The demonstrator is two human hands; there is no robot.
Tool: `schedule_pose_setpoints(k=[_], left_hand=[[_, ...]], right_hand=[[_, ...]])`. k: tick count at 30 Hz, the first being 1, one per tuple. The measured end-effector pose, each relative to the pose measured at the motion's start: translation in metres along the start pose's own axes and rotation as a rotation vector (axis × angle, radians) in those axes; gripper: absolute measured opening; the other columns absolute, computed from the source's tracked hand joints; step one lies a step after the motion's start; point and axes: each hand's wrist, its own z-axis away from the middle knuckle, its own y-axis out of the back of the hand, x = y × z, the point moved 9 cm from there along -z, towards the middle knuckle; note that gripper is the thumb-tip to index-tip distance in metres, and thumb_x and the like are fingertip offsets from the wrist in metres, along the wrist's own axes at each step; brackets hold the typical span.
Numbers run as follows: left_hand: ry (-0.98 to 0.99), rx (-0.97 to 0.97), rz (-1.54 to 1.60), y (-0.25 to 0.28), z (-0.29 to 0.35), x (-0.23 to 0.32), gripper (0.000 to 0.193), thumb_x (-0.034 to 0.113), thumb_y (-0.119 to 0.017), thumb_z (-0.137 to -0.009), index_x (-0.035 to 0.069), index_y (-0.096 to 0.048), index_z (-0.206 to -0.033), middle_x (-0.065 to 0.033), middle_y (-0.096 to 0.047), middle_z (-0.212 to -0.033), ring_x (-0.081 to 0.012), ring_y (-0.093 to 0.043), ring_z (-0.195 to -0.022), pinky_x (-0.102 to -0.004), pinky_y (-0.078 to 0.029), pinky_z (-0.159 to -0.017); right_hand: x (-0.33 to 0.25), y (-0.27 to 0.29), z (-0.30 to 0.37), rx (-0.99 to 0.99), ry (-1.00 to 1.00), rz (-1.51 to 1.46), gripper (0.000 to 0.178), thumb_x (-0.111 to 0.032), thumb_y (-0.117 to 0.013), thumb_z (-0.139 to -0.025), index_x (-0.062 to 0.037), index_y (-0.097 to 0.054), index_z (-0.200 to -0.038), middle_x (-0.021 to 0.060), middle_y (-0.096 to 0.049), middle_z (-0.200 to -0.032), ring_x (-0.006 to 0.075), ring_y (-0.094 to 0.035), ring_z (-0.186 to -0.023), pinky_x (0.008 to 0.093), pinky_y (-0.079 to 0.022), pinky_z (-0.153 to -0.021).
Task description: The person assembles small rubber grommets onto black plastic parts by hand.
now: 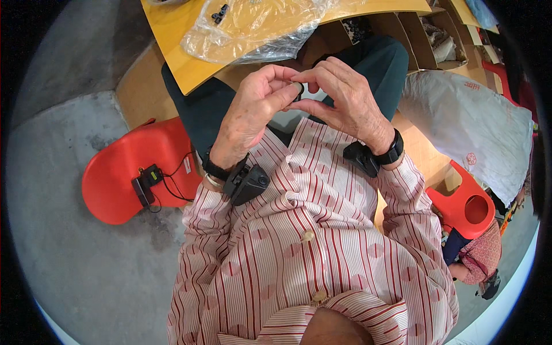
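Observation:
A small black part, rounded at its edge (299,91), sits between my two hands above my lap; my fingers cover most of it, so its exact kind does not show. My left hand (257,103) pinches it between thumb and fingers. From the other side my right hand (344,98) reaches in, thumb below and index finger above, fingertips drawn together at the same part. Just beyond the hands, a clear plastic bag (230,37) lies on the yellow table (172,34), with a few small black pieces (219,14) on it.
On the left stands a red chair (115,178) carrying a black device with cables (147,183). Open cardboard boxes (414,40) holding parts are at the far right, near a large white sack (471,126). A red stool (467,201) and another person (482,256) are at the right.

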Motion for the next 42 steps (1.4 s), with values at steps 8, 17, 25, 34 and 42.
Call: schedule_pose_setpoints(k=[8,17,25,34,42], left_hand=[[-0.034,0.001,0.003,0.001,-0.001,-0.001,0.033,0.007,-0.06,-0.085,-0.006,-0.048,-0.113,-0.0058,-0.06,-0.087,-0.008,-0.054,-0.081,-0.0214,-0.043,-0.069],[-0.126,0.067,-0.285,-0.002,0.003,0.012,0.028,0.001,-0.059,-0.083,-0.003,-0.051,-0.11,-0.0059,-0.061,-0.08,-0.0084,-0.056,-0.075,-0.0211,-0.044,-0.068],[-0.109,0.059,-0.181,-0.003,0.001,0.011,0.02,0.007,-0.057,-0.088,-0.003,-0.054,-0.105,-0.0083,-0.064,-0.088,-0.008,-0.058,-0.078,-0.0211,-0.047,-0.07],[-0.123,0.074,-0.186,-0.006,-0.001,0.01,0.017,0.005,-0.057,-0.089,-0.004,-0.055,-0.103,-0.0082,-0.064,-0.089,-0.0102,-0.061,-0.083,-0.0222,-0.049,-0.073],[-0.126,0.005,-0.23,-0.006,-0.003,0.01,0.021,0.002,-0.058,-0.086,-0.003,-0.055,-0.106,-0.0061,-0.062,-0.088,-0.008,-0.058,-0.077,-0.0202,-0.047,-0.068]], right_hand=[[-0.007,-0.004,-0.003,-0.138,0.082,0.268,0.045,-0.039,-0.07,-0.071,-0.0031,-0.054,-0.093,0.0069,-0.053,-0.078,0.023,-0.055,-0.076,0.0323,-0.049,-0.06],[-0.012,-0.011,-0.003,-0.206,0.162,0.303,0.04,-0.035,-0.068,-0.075,-0.0012,-0.055,-0.092,0.0071,-0.053,-0.075,0.0227,-0.056,-0.075,0.0317,-0.05,-0.055],[-0.007,-0.008,-0.001,-0.184,0.173,0.259,0.035,-0.035,-0.065,-0.079,-0.0026,-0.056,-0.089,0.0067,-0.053,-0.07,0.0231,-0.057,-0.07,0.0325,-0.049,-0.054],[-0.007,-0.004,-0.001,-0.15,0.169,0.276,0.034,-0.036,-0.065,-0.08,-0.0036,-0.057,-0.086,0.0062,-0.053,-0.068,0.0225,-0.057,-0.069,0.0321,-0.048,-0.053],[-0.006,-0.007,0.002,-0.174,0.172,0.273,0.036,-0.037,-0.064,-0.08,-0.0028,-0.057,-0.088,0.0065,-0.054,-0.07,0.0233,-0.057,-0.07,0.0325,-0.049,-0.054]])
